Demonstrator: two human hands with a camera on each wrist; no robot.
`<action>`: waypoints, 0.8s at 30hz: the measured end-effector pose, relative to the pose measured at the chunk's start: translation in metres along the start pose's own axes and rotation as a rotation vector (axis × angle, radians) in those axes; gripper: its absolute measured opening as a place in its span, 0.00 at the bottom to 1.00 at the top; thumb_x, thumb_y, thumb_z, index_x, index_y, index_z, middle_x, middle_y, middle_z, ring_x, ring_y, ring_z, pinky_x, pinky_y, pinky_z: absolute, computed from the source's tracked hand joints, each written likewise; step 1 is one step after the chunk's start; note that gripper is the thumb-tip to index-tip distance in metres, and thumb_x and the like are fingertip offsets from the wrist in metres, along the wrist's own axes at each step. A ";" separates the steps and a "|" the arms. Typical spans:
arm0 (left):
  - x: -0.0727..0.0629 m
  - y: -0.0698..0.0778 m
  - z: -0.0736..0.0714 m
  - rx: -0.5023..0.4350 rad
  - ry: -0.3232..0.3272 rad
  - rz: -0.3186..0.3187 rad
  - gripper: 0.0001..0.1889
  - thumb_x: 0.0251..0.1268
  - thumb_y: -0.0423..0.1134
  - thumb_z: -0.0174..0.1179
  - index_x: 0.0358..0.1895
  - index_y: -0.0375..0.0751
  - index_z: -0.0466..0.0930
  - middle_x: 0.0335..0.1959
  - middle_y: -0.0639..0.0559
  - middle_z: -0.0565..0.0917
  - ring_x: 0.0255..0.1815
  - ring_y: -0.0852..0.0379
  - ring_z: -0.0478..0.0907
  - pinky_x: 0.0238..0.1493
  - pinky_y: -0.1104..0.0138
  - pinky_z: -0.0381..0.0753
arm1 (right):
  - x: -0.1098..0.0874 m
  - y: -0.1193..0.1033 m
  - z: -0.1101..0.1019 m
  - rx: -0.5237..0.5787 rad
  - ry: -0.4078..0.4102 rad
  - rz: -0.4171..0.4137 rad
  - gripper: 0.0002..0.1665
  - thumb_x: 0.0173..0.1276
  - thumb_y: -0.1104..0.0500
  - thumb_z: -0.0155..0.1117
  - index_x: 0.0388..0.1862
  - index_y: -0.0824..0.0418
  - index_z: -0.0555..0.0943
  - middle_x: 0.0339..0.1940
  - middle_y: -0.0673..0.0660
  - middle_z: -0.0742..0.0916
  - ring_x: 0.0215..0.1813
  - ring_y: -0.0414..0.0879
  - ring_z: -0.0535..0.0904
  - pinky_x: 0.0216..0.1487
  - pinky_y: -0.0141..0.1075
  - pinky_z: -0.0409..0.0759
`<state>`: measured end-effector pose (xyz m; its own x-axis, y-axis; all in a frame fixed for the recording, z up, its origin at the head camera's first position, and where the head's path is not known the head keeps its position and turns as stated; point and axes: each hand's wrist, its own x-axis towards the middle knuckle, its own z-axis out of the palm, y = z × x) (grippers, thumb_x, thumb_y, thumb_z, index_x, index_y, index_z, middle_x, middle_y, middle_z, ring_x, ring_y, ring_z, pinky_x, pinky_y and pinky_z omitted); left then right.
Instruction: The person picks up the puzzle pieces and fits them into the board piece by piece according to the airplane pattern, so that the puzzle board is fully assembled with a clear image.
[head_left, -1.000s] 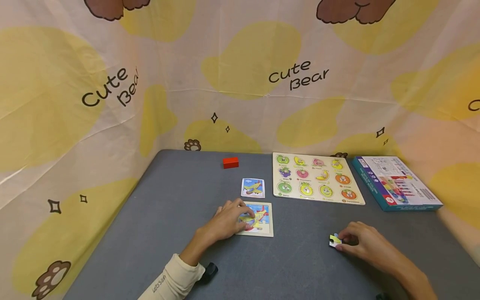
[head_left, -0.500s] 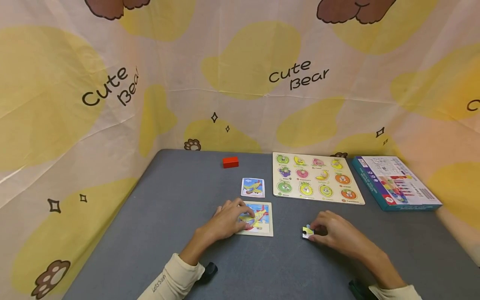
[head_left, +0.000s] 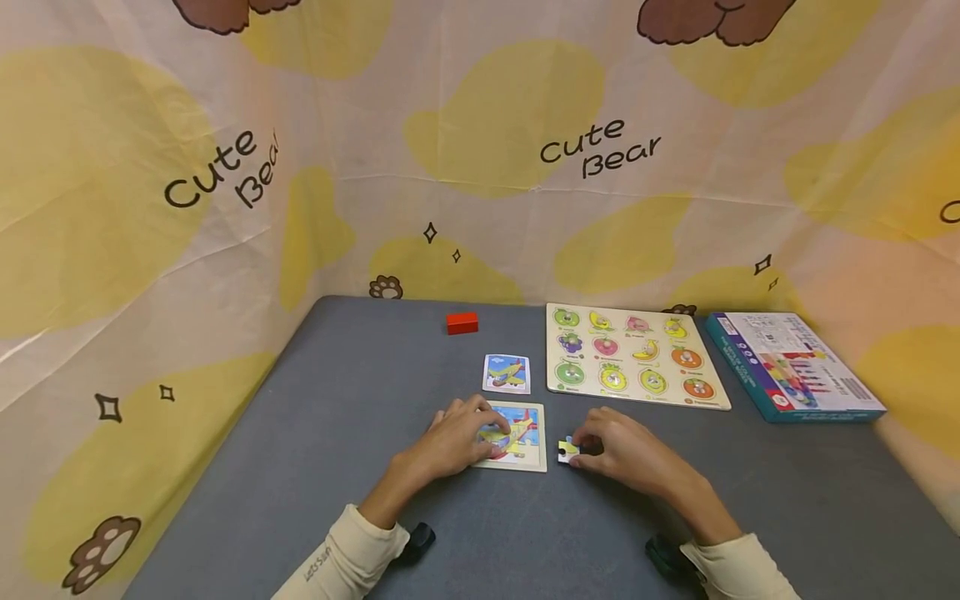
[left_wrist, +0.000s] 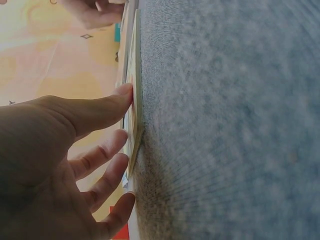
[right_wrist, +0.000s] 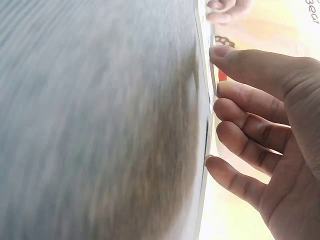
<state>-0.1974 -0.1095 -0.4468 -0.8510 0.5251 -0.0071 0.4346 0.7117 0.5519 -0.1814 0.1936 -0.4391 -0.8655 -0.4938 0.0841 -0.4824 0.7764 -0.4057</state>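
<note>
My left hand (head_left: 453, 438) rests over the left side of a small airplane jigsaw puzzle (head_left: 542, 446) in a pale tray. Its thumb and fingertips touch the puzzle, loosely bent, and hide part of the picture. In the left wrist view, the thumb (left_wrist: 112, 102) lies against the board. To the right of the tray, my right hand (head_left: 637, 454) pinches a jigsaw piece (head_left: 567, 452), yellow and white with a dark notch, between thumb and fingers. A narrow gap separates the piece from the tray. Behind the tray lies a card (head_left: 506, 374) with a similar airplane picture.
A fruit puzzle board (head_left: 630, 396) lies at the back right, with a teal-sided box (head_left: 802, 371) beside it. At the back stands a red block (head_left: 462, 323). A patterned cloth (head_left: 480, 167) hangs behind the grey table (head_left: 360, 367).
My right hand has moved left with the jigsaw piece, from the right side of the table to just beside the tray. The left hand has stayed in place on the puzzle.
</note>
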 end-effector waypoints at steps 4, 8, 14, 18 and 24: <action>0.000 0.000 -0.001 0.003 0.004 0.003 0.14 0.71 0.40 0.71 0.57 0.53 0.88 0.56 0.53 0.78 0.54 0.50 0.71 0.50 0.49 0.65 | 0.010 -0.008 0.005 0.019 -0.020 -0.001 0.12 0.65 0.47 0.81 0.39 0.51 0.89 0.36 0.41 0.81 0.40 0.35 0.75 0.44 0.37 0.77; 0.001 0.000 -0.001 0.002 0.002 0.003 0.14 0.71 0.41 0.71 0.56 0.54 0.88 0.56 0.53 0.78 0.53 0.50 0.71 0.50 0.50 0.65 | 0.016 -0.013 0.010 0.037 -0.025 -0.032 0.12 0.66 0.48 0.80 0.40 0.52 0.89 0.36 0.41 0.82 0.40 0.35 0.75 0.44 0.37 0.78; 0.000 0.000 -0.001 -0.004 0.007 0.000 0.13 0.70 0.40 0.71 0.55 0.54 0.88 0.56 0.53 0.78 0.52 0.51 0.70 0.49 0.51 0.65 | 0.026 -0.020 0.012 0.038 -0.030 -0.066 0.13 0.65 0.48 0.81 0.40 0.53 0.89 0.36 0.41 0.82 0.40 0.35 0.75 0.44 0.36 0.78; 0.000 0.000 -0.002 -0.006 0.011 0.005 0.13 0.70 0.40 0.71 0.55 0.54 0.88 0.55 0.54 0.78 0.52 0.51 0.70 0.48 0.51 0.64 | 0.031 -0.024 0.014 0.056 -0.052 -0.075 0.12 0.65 0.48 0.81 0.39 0.52 0.89 0.35 0.42 0.81 0.40 0.36 0.74 0.43 0.36 0.76; -0.001 -0.001 -0.001 -0.004 0.001 0.011 0.14 0.71 0.41 0.71 0.57 0.54 0.88 0.56 0.53 0.78 0.52 0.50 0.70 0.48 0.52 0.64 | 0.035 -0.029 0.017 0.085 -0.080 -0.084 0.10 0.66 0.50 0.80 0.38 0.52 0.89 0.36 0.43 0.81 0.40 0.36 0.75 0.44 0.36 0.76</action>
<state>-0.1977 -0.1110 -0.4461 -0.8467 0.5320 -0.0003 0.4424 0.7044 0.5550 -0.1958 0.1473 -0.4394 -0.8074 -0.5879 0.0492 -0.5365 0.6970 -0.4758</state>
